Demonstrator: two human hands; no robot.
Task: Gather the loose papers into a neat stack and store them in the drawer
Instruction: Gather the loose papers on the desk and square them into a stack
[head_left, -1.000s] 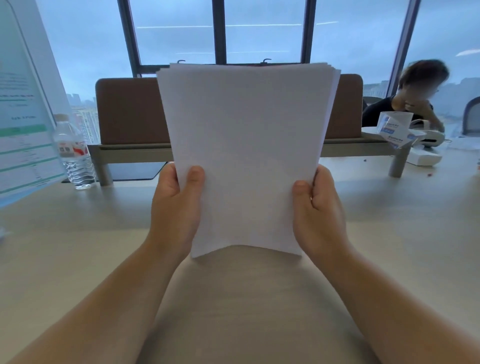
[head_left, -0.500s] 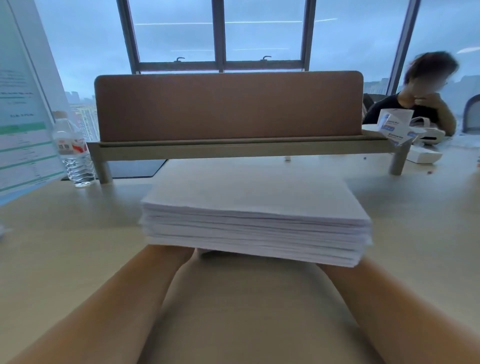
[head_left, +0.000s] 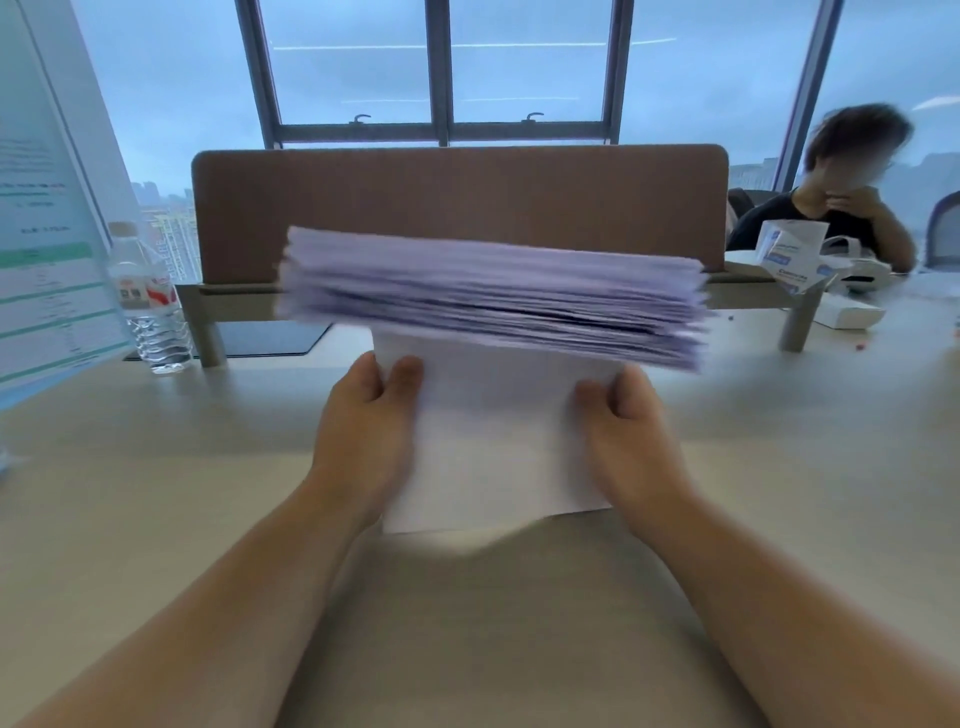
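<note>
A thick stack of white papers is held above the beige desk, tilted so its blurred top edge faces me and its near face slopes down toward me. My left hand grips the stack's left side, thumb on the near face. My right hand grips the right side the same way. The fingers behind the stack are hidden. No drawer is in view.
A brown divider panel on a low shelf crosses the desk behind the papers. A water bottle and a printed sign stand at the left. A seated person and small boxes are at the far right.
The stack stood upright a second ago, dropped flat near the desk half a second ago, and is now tipped back up, blurred by motion. Both hands kept hold of its sides.
</note>
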